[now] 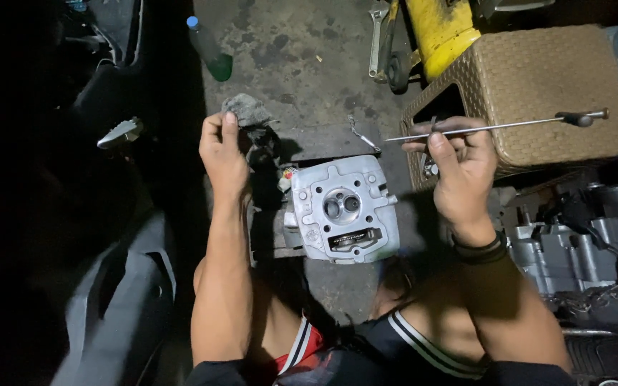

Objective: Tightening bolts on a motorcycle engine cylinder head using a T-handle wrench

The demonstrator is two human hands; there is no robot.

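We see the left hand [223,154], upper left of centre, w/ fingers curled tight round a grey rag [247,109]; the crumpled cloth sticks out above the thumb. The right hand [459,168], right of centre, pinches a long thin metal rod [495,127] between thumb and fingertips near its left end. The rod runs almost level toward the upper right of frame, ending in a dark knob, and crosses in front of a woven tan stool [538,86].

Between the wrists, at frame centre, sits a cylinder head [341,209]: silver-grey cast alu, roughly square, lying flat w/ the combustion chamber up. We make out two round valve seats in the dished middle, a rectangular slot below them, bolt holes at the corners. It rests on a dark block over stained concrete floor [302,57]. Neither hand touches it.

Upper left lies a green bottle [211,50]; at lower right, engine parts [581,243].
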